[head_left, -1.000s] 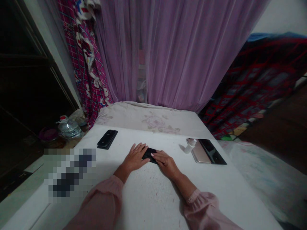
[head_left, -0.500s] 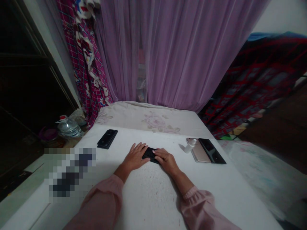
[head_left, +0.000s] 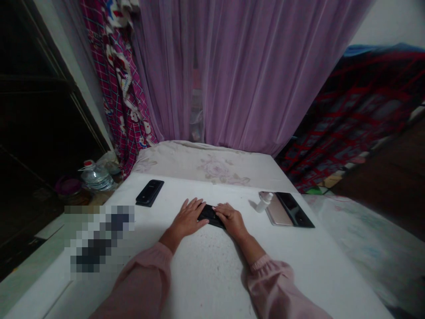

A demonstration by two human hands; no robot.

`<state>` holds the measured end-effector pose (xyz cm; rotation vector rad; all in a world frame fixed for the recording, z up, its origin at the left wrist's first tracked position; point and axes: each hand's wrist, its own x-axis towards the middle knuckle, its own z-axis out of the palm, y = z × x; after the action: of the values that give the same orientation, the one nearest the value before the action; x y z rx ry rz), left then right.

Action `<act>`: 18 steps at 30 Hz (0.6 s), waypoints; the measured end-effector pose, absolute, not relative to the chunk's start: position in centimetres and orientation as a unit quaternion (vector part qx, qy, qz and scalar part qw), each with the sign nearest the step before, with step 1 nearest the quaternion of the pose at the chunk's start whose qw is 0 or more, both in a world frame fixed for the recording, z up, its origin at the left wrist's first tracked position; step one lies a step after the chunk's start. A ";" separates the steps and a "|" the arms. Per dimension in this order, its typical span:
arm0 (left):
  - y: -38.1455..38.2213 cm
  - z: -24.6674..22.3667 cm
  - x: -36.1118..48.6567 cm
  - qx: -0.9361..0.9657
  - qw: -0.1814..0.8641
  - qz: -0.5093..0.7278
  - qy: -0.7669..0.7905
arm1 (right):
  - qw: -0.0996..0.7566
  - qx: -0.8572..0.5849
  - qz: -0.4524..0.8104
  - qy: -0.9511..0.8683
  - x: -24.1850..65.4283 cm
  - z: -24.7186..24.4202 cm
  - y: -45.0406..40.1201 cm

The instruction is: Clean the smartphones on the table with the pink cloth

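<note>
Listing, at the centre of a white speckled surface (head_left: 206,266): one flat black folded item (head_left: 210,215), possibly a phone case, exact kind too dark to tell, lying slightly aslant between both hands. Right hand (head_left: 232,220): palm down, fingers close together, resting on the item's right end, pressing flat rather than wrapped around it. Left hand (head_left: 189,219): palm down, fingers spread wide, flat on the surface just beside the item's left end, holding nothing. Latest change: right hand drawn further inward over the item than a moment earlier, covering more of it, with the item turned a little, so contact now shown mainly on the right side. Pink gathered sleeves (head_left: 142,274) on both forearms. Further along the surface, to the left: a black phone in a case (head_left: 149,192), face down or closed, well apart from the hands. To the right: a small white pump bottle (head_left: 264,203) lying on its side, then a rose-gold smartphone (head_left: 275,210) alongside a black phone (head_left: 294,209). Beyond: a pale floral bolster (head_left: 212,166), a mauve sheer curtain (head_left: 239,66) and a magenta plaid cloth (head_left: 116,88). At lower left, a pixelated patch hiding whatever lies there. Off the surface, at left: a plastic water bottle with a red cap (head_left: 96,178).
</note>
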<state>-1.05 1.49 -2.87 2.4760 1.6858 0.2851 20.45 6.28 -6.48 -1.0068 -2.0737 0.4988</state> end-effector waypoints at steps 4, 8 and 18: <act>1.5 -3.1 -1.1 0.820 0.064 0.102 0.559 | 0.385 -0.369 0.181 -0.827 20.7 -6.9 4.9; 1.6 -3.4 -1.1 0.822 0.058 0.109 0.556 | 0.387 -0.342 0.182 -0.837 21.4 -7.2 2.7; 1.6 -3.5 -1.2 0.823 0.056 0.114 0.553 | 0.373 -0.396 0.184 -0.819 21.2 -6.1 6.1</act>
<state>-1.24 1.57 -3.47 2.4977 1.6794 0.3453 21.21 6.07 -6.05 -1.0146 -2.0977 0.4718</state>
